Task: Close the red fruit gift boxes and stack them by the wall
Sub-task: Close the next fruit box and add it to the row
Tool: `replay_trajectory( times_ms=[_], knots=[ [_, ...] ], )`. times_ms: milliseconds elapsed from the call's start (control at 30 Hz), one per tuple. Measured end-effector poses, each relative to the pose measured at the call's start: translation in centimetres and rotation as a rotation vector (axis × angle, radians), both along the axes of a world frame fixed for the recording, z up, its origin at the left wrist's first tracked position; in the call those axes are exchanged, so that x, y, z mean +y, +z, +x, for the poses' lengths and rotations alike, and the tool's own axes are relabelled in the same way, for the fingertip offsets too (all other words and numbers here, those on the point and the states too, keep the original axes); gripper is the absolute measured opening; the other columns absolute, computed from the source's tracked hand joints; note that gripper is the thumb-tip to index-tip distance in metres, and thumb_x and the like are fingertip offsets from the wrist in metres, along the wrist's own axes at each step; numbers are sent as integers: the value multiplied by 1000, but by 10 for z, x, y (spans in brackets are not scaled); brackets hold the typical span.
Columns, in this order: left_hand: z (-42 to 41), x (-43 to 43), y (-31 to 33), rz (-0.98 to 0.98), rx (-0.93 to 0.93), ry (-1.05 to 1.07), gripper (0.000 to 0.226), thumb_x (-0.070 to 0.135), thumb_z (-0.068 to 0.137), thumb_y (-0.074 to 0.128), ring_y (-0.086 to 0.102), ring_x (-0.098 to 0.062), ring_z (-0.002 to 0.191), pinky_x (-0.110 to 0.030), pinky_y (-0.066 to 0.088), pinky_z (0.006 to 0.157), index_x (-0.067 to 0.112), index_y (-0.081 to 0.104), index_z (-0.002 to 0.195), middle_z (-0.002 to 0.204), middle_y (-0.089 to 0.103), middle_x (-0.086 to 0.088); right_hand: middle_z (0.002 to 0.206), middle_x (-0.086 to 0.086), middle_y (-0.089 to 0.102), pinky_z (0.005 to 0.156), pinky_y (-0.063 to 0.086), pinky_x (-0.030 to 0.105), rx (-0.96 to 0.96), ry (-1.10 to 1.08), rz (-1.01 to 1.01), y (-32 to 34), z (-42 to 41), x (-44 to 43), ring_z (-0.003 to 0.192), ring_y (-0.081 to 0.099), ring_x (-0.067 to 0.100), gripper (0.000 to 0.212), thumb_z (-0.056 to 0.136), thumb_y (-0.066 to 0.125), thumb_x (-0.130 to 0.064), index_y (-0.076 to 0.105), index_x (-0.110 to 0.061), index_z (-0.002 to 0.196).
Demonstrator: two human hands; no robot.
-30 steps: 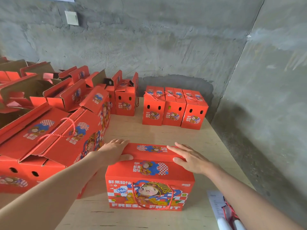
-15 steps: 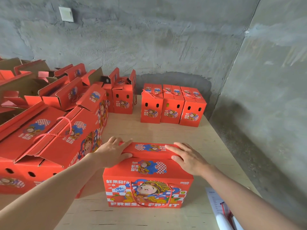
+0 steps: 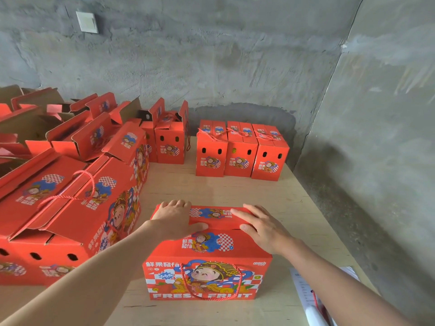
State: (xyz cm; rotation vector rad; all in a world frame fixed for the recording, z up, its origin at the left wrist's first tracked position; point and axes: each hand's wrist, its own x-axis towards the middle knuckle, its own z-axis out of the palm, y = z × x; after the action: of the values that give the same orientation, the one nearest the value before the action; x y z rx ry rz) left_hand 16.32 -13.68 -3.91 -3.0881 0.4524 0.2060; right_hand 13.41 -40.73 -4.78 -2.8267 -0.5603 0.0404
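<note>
A red fruit gift box [image 3: 207, 274] with a cartoon figure and a red rope handle stands on the wooden table in front of me. My left hand [image 3: 175, 220] lies flat on the left part of its far top flap, thumb on the near flap. My right hand [image 3: 261, 228] presses flat on the right part of the same flap. Both top flaps are folded down. Three closed red boxes [image 3: 240, 156] stand side by side at the back wall.
Several open red boxes [image 3: 77, 201] with raised flaps crowd the table's left side and back left [image 3: 169, 142]. The light wooden table [image 3: 235, 189] ends at the right near a grey concrete wall. White papers [image 3: 313, 300] lie at the near right edge.
Both hands have pushed the far flap further down onto the box top. My left hand slid over its left end, fingers now across the flap. The view dipped slightly.
</note>
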Motion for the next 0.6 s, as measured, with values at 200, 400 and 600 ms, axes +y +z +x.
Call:
replay_trajectory(
  times_ms=[200,400,600],
  knots=[
    [-1,-1,0,18,12,-9,109,89,60,7,36,-25,133,-43,27,110,26,20,148,142,41,-4,157,-3,16,109,31,40,88,-19,-64,8,0,1,143,12,13,47,100,29,-51,19,-51,145],
    [0,-2,4,26,61,-3,109,87,60,11,34,-26,135,-44,26,111,26,16,150,145,38,-5,138,19,37,113,17,48,60,-80,-240,13,12,33,130,38,35,59,92,18,-68,22,-36,142],
    [7,11,10,70,90,-159,99,81,71,16,35,-23,133,-41,28,109,25,8,152,147,36,-1,136,10,37,109,23,44,61,-40,-190,8,10,28,129,32,30,55,90,12,-69,7,-56,143]
  ],
)
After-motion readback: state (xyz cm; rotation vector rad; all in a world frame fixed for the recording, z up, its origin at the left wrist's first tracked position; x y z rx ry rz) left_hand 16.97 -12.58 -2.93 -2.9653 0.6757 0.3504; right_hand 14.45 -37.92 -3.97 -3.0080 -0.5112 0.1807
